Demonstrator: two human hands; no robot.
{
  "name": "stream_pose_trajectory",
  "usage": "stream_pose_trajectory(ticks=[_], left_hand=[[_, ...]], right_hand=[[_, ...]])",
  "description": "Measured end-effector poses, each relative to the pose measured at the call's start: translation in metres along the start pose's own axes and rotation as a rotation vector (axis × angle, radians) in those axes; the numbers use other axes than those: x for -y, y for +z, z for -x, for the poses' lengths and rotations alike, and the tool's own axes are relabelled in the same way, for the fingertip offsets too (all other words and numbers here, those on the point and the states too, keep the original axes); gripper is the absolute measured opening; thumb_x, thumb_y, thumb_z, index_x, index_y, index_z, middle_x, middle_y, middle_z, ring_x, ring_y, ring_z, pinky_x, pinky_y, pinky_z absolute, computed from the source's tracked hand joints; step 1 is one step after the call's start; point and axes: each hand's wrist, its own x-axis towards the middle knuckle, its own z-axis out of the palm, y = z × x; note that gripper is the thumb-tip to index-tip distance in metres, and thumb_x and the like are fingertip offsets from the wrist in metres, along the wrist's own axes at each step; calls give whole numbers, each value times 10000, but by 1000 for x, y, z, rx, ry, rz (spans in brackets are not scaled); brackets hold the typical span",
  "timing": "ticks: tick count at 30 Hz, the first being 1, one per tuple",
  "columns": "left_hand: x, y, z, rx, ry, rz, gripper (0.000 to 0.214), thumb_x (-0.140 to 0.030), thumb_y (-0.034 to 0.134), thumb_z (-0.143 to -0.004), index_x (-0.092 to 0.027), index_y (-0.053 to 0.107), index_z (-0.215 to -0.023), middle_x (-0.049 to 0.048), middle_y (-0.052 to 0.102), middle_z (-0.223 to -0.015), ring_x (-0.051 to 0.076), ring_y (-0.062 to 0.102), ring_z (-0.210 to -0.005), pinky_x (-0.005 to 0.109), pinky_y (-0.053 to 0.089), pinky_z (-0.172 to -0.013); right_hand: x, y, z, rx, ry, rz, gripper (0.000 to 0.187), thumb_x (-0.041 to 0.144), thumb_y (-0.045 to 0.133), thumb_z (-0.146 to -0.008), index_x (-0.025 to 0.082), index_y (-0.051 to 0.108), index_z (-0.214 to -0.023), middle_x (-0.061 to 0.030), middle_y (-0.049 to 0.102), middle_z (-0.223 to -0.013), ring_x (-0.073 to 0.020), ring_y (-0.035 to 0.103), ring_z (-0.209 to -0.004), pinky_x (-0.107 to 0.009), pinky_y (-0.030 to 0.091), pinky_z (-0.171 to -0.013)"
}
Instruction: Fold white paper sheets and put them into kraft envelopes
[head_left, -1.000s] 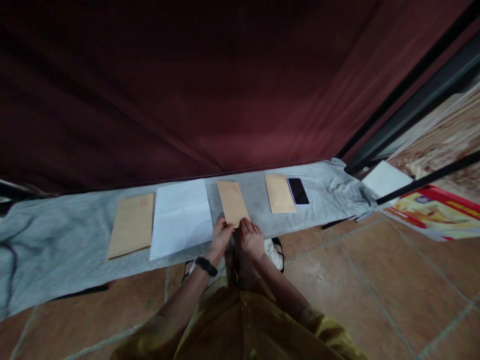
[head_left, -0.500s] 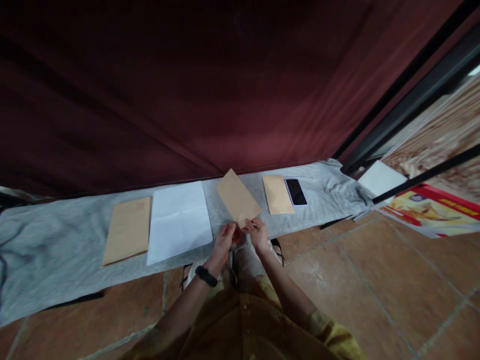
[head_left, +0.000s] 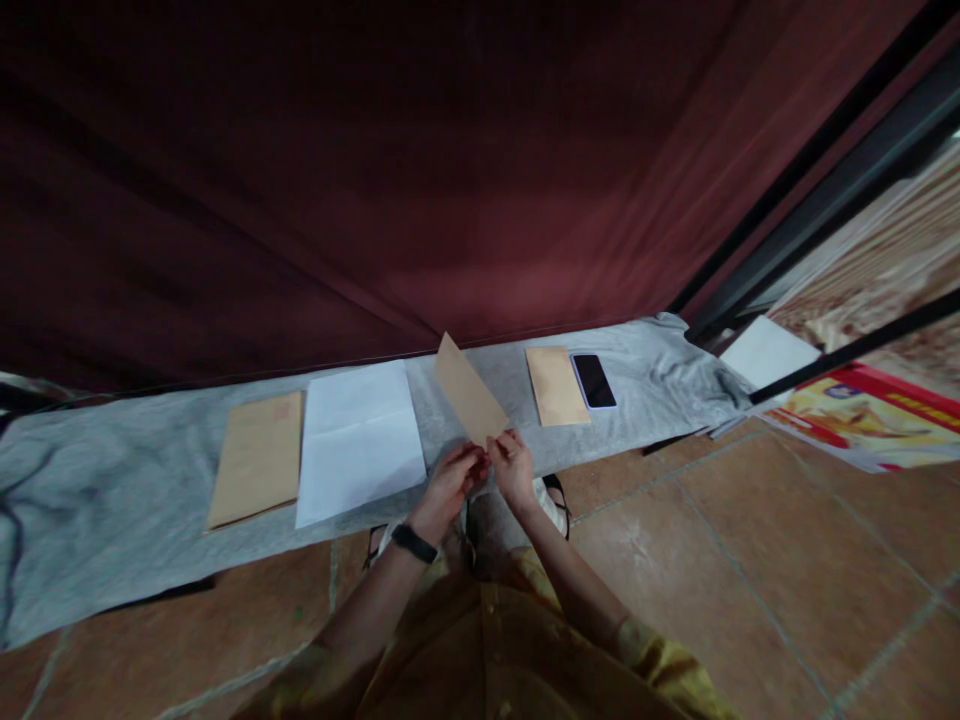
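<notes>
A brown paper envelope (head_left: 469, 388) tilts up in front of me, its near end between my hands. My left hand (head_left: 452, 480) has its fingers closed at the envelope's near edge. Opposite it, my right hand (head_left: 512, 470) pinches the near right corner. The fingertips of both hands almost meet, and what lies between them is too small to make out. White paper sheets (head_left: 360, 440) lie to the left of the held envelope. To its right is a stack of smaller brown envelopes (head_left: 558, 385).
More brown envelopes (head_left: 256, 460) lie left of the white sheets. A phone (head_left: 595, 381) rests beside the right-hand stack. All sit on a low bench draped with grey cloth (head_left: 112, 490). Behind hangs a dark red curtain (head_left: 465, 200); a printed box (head_left: 870, 415) stands at right.
The held envelope has turned more edge-on and looks narrower. My two hands have come closer together at its near end, the left moving slightly right.
</notes>
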Motion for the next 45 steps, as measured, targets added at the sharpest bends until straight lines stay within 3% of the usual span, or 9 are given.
stream_pose_trajectory(ticks=[4, 6, 10, 14, 19, 26, 30, 38, 45], left_hand=[[-9, -1, 0, -37, -33, 58, 332, -484, 720, -807, -176, 665, -918, 71, 745, -863, 166, 710, -774, 310, 584, -743], [-20, -1, 3, -11, -68, 115, 400, -577, 607, -871, -185, 657, -937, 92, 748, -912, 187, 723, -832, 345, 592, -791], [-39, 3, 12, 5, 5, 31, 481, -643, 552, -855, -211, 632, -1049, 78, 741, -960, 203, 724, -808, 352, 586, -708], [-38, 11, 19, -58, 146, -209, 357, -380, 781, -682, -197, 615, -939, -10, 677, -721, 118, 610, -561, 229, 449, -520], [-34, 23, 22, -116, 319, -390, 264, -295, 732, -714, -198, 597, -919, -77, 567, -569, 81, 500, -471, 202, 371, -471], [-35, 18, 28, -45, 196, -73, 538, -568, 803, -680, -201, 607, -1021, 8, 707, -872, 133, 673, -658, 241, 513, -581], [-25, 12, 23, -23, 201, -106, 568, -432, 878, -605, -196, 620, -1053, 10, 718, -878, 122, 647, -618, 234, 492, -548], [-7, -8, -3, -119, 146, -319, 301, -327, 778, -616, -174, 622, -822, -38, 620, -607, 77, 537, -488, 190, 383, -470], [8, -18, -18, -234, 142, -480, 242, -219, 691, -669, -184, 586, -885, -54, 619, -595, 69, 500, -425, 186, 371, -434]], right_hand=[[2, -12, 3, 84, -173, 303, 390, 228, 422, -1004, 219, 666, -1308, -91, 630, -1029, -188, 624, -886, -279, 534, -771], [2, -18, 3, 126, -240, 449, 440, 212, 439, -1003, 255, 597, -1411, -100, 621, -1086, -205, 622, -943, -292, 538, -804], [-1, -20, 4, 169, -331, 616, 456, 203, 514, -988, 322, 587, -1422, -104, 620, -1113, -232, 611, -992, -333, 540, -866], [-5, -13, 9, 165, -328, 647, 472, 172, 496, -991, 313, 571, -1435, -107, 628, -1114, -232, 617, -991, -332, 549, -846], [-2, -8, 11, 196, -292, 644, 497, 152, 462, -985, 239, 529, -1469, -123, 642, -1129, -236, 633, -973, -308, 558, -771], [5, -20, 5, 187, -372, 700, 440, 170, 476, -1001, 244, 562, -1426, -118, 641, -1189, -225, 617, -997, -325, 528, -834], [2, -21, 5, 173, -463, 699, 398, 198, 530, -993, 250, 598, -1382, -106, 645, -1233, -241, 579, -1067, -365, 474, -938], [-28, -12, 22, 167, -460, 539, 412, 158, 471, -983, 180, 597, -1374, -124, 611, -1365, -246, 532, -1254, -432, 393, -1111], [-44, 7, 48, 310, -499, 545, 483, 245, 441, -1022, 98, 477, -1481, -132, 510, -1522, -236, 426, -1432, -437, 318, -1212]])
